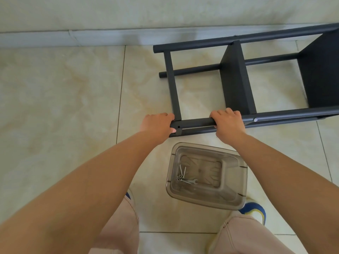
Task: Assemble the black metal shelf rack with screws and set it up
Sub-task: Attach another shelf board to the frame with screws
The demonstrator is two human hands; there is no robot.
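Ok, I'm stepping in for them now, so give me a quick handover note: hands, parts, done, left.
Left hand grips the end of the near black metal tube; right hand grips it further along.
Black metal shelf rack lies on its side on the tiled floor, two panels fitted.
Clear plastic bin holds loose screws and a small wrench.
Left: stand it upright.

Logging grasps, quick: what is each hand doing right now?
Left hand: closed, gripping the end of the rack's near tube.
Right hand: closed, fingers curled over the same tube, further along.
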